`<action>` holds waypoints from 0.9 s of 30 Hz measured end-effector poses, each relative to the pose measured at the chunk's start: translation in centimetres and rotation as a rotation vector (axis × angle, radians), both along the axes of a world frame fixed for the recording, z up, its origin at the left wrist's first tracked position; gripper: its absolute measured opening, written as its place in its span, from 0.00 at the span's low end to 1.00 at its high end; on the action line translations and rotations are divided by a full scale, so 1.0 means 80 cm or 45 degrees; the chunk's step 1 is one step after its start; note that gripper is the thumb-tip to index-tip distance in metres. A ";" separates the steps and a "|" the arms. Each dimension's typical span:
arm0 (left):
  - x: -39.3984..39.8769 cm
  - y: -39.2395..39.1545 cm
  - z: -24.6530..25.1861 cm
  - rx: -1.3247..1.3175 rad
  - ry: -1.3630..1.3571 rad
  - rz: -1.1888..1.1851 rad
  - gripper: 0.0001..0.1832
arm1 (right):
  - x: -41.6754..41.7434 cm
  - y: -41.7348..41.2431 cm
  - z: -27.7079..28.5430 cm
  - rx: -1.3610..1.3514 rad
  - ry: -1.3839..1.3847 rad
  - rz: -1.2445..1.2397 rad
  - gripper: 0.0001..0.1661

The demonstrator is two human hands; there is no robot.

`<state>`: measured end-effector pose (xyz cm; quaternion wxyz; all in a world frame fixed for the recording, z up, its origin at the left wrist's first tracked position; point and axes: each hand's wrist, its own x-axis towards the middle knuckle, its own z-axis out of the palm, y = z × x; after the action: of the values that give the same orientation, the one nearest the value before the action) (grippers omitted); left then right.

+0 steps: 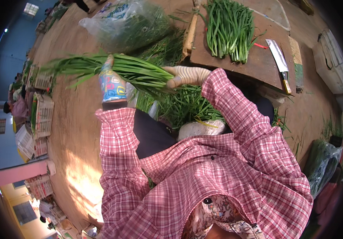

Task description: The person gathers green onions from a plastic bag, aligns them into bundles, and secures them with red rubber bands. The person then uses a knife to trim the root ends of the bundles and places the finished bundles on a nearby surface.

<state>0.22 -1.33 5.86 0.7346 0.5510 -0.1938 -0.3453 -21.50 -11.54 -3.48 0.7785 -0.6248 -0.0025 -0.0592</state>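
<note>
A bunch of long green leaves, likely garlic chives (pixel 141 68), lies sideways between my two gloved hands. My left hand (pixel 111 82), in a colourful patterned covering, grips it about midway, with the blurred leaf tips reaching left. Around the pale stem ends on the right closes my right hand (pixel 188 76), in a cream striped glove. Below the bunch, loose leaves (pixel 189 104) are heaped between my legs. Beyond my right hand, a similar bunch (pixel 229 33) rests on a low brown board (pixel 201 58). A knife (pixel 276 56) with a black and yellow handle lies right of it.
A clear plastic bag of greens (pixel 135 27) sits on the floor ahead. Near my lap is a white wrapped bundle (pixel 201 129). White crates (pixel 44 116) and people line the far left. A white lidded box (pixel 332 62) and a plastic-wrapped bundle (pixel 321 167) stand right.
</note>
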 end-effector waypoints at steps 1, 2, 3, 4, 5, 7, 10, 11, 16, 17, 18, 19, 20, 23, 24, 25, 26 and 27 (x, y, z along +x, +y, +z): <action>-0.003 0.006 -0.002 0.094 -0.016 0.081 0.17 | 0.004 0.014 -0.020 0.035 0.004 0.028 0.58; -0.006 0.013 -0.005 0.185 -0.025 0.104 0.17 | 0.010 0.031 -0.036 0.109 0.032 0.025 0.55; -0.009 0.021 -0.009 0.188 0.061 0.122 0.17 | 0.015 0.047 -0.049 0.153 0.018 0.030 0.51; -0.012 0.030 -0.013 0.203 0.154 0.162 0.17 | 0.020 0.061 -0.058 0.157 0.044 0.024 0.50; -0.011 0.038 -0.014 0.178 0.243 0.168 0.17 | 0.025 0.074 -0.063 0.155 0.067 0.016 0.48; -0.010 0.052 -0.017 0.242 0.156 0.217 0.18 | 0.035 0.095 -0.066 0.272 0.152 0.036 0.57; -0.003 0.064 -0.020 0.279 0.205 0.212 0.18 | 0.046 0.121 -0.065 0.000 0.310 -0.187 0.55; 0.000 0.066 -0.022 0.281 0.178 0.214 0.18 | 0.048 0.126 -0.064 0.006 0.325 -0.265 0.54; 0.020 0.066 -0.036 0.305 0.041 0.186 0.17 | 0.055 0.134 -0.061 -0.105 0.438 -0.437 0.47; 0.025 0.063 -0.041 0.279 0.008 0.166 0.17 | 0.053 0.131 -0.058 -0.135 0.483 -0.431 0.45; 0.033 0.056 -0.044 0.150 0.211 0.142 0.15 | 0.051 0.127 -0.055 -0.048 0.441 -0.401 0.35; 0.039 0.047 -0.046 0.164 0.183 0.099 0.16 | 0.048 0.122 -0.050 -0.007 0.409 -0.386 0.27; 0.045 0.036 -0.048 0.186 0.161 0.056 0.17 | 0.042 0.115 -0.045 0.140 0.421 -0.321 0.26; 0.056 -0.001 -0.047 0.392 -0.205 -0.141 0.18 | 0.022 0.095 -0.031 0.558 0.417 -0.194 0.21; 0.054 -0.015 -0.047 0.441 -0.323 -0.187 0.17 | 0.015 0.089 -0.028 0.621 0.398 -0.183 0.23; 0.053 -0.031 -0.046 0.414 0.107 -0.093 0.16 | 0.009 0.085 -0.027 0.684 0.380 -0.169 0.24; 0.050 -0.036 -0.046 0.481 -0.490 -0.210 0.16 | 0.004 0.080 -0.027 0.604 0.391 -0.213 0.24; 0.048 -0.037 -0.047 0.571 -1.110 -0.331 0.16 | 0.001 0.077 -0.028 0.479 0.365 -0.279 0.23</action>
<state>4.07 -4.26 2.14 0.4000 0.7595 -0.4704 -0.2048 -21.45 -5.38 -5.71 0.8624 -0.4676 0.1867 -0.0534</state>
